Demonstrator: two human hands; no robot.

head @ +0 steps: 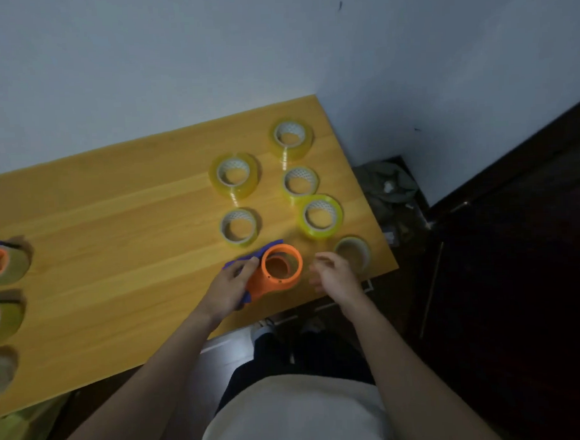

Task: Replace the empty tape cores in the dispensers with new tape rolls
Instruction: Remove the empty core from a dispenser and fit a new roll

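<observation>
An orange tape dispenser (277, 270) with a blue blade part lies near the front right of the wooden table (116, 227), its round hub bare. My left hand (230, 287) grips its handle from the left. Just right of the dispenser, my right hand (332, 274) hovers with loosely curled fingers and holds nothing. A thin, nearly empty tape core (353, 252) stands just beyond my right hand. Several yellowish clear tape rolls lie flat behind the dispenser, among them one (238, 227) right behind it and one (321, 216) at the right.
Two orange dispensers loaded with tape (1, 264) (0, 319) and a blurred roll (1, 368) sit at the table's left edge. The table's right edge runs close to my right hand. A bin with rubbish (390, 185) stands on the floor beyond it.
</observation>
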